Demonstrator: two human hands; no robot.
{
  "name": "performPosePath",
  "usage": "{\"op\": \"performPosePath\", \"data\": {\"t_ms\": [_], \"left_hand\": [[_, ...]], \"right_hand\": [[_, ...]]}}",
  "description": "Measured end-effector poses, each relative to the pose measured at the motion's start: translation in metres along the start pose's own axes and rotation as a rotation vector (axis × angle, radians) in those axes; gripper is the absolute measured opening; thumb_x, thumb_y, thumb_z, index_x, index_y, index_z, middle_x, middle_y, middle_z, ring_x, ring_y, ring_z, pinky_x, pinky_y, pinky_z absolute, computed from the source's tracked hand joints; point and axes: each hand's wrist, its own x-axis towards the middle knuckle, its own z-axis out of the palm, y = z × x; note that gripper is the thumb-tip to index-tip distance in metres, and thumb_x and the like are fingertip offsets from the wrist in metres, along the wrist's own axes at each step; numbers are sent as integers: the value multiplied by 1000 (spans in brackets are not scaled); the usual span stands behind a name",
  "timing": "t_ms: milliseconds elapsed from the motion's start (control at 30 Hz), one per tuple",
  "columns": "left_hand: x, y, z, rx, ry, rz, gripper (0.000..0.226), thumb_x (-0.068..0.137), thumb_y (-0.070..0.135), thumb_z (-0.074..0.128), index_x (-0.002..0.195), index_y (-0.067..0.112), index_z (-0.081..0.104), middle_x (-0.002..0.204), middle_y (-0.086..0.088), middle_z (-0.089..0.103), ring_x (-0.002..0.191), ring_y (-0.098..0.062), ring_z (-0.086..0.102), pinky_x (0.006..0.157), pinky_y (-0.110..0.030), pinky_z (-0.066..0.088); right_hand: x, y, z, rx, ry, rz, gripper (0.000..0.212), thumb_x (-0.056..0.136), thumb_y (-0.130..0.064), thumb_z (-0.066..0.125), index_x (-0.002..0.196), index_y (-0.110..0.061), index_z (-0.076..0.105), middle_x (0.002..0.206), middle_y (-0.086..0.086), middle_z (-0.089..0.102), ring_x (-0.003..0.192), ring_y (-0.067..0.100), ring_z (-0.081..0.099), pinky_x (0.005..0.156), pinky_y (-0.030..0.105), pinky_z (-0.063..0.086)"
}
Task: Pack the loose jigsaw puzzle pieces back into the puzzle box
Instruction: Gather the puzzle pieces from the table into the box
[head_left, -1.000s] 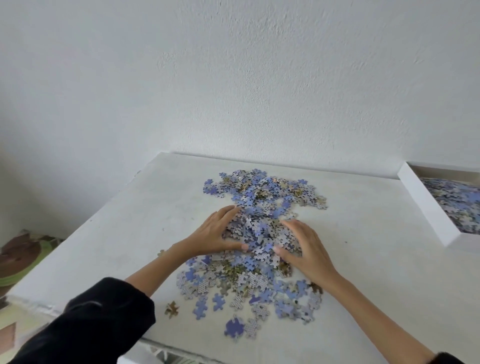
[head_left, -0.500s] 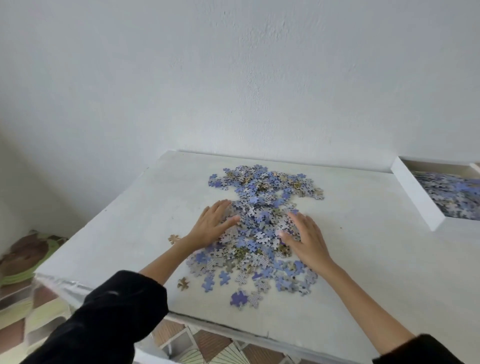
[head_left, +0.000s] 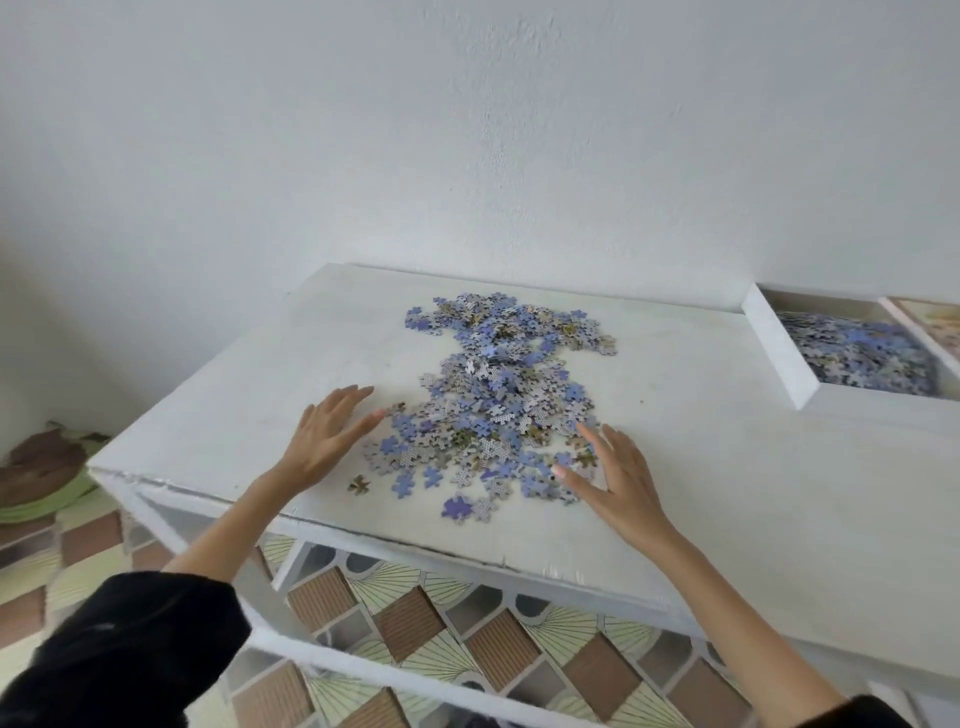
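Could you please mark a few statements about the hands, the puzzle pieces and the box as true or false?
1. The left hand and right hand are both open and grip no pieces. True.
2. The puzzle box sits left of the pile of pieces. False: it sits to the right, by the wall.
3. The box already holds pieces. True.
4. The pile lies on the floor. False: it lies on the white table.
5. A lone brownish piece lies apart from the pile, near the left hand. True.
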Motion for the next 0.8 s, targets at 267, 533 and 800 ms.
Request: {"op": "performPosePath", "data": {"t_ms": [267,533,800], "left_hand": [[-36,44,27,192,-101,87,134,43,101,10,149,20,2,157,-7,-2,144,-22,-2,113,-42,-4],[-19,70,54,365,-133,136,134,41,100,7,149,22,-7,156,-7,-11,143,-20,-14,113,-36,-10],[-1,77,58,346,-122,100,128,47,97,1,149,20,0,157,-8,-6,144,-23,-10,114,-42,-9]], "right_hand": [[-14,-34,29,-174,-132,-21,126,38,-99,31,141,-43,-17,148,10,-31,136,28,-28,108,46,-15],[3,-56,45,-258,-71,12,136,27,-101,13,139,-35,-25,146,17,-32,136,36,-26,110,48,-11],[16,-57,45,-229,-24,13,133,31,-100,14,142,-34,-20,149,16,-27,137,35,-22,111,43,-10]]}}
